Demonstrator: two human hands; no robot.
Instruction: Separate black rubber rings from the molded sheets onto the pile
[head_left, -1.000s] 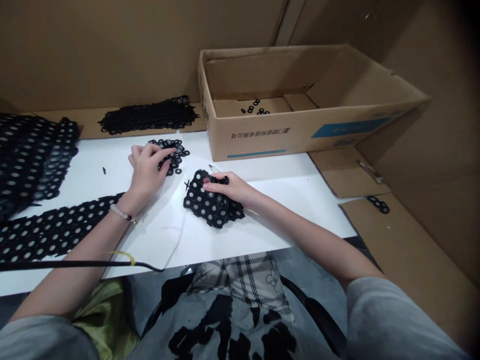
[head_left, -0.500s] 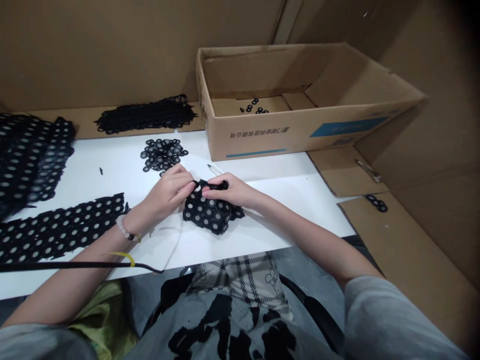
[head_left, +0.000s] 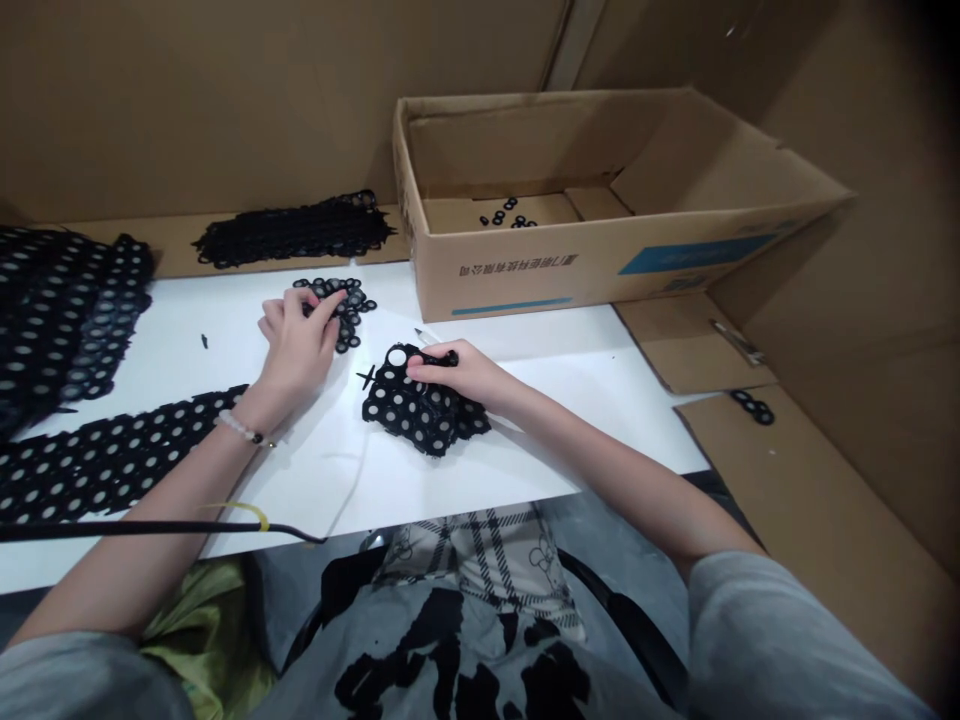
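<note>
On the white table (head_left: 525, 440) lies a small black sheet of joined rings (head_left: 420, 405), full of round holes. My right hand (head_left: 456, 371) rests on its far edge, fingers pinched on the sheet. My left hand (head_left: 298, 338) reaches up and left to a pile of loose black rings (head_left: 343, 302), fingertips curled together at the pile; what they hold is hidden. A small black cross-shaped scrap (head_left: 367, 377) lies between the two hands.
An open cardboard box (head_left: 600, 255) with a few rings inside stands behind the sheet. More black ring sheets lie at the left (head_left: 67, 300), the front left (head_left: 112, 460) and on the cardboard at the back (head_left: 292, 232). A black cable (head_left: 150, 528) runs along the near edge.
My left hand was at the sheet half a second ago and has moved back up to the loose ring pile. A hole now shows at the sheet's top corner. My right hand stayed put.
</note>
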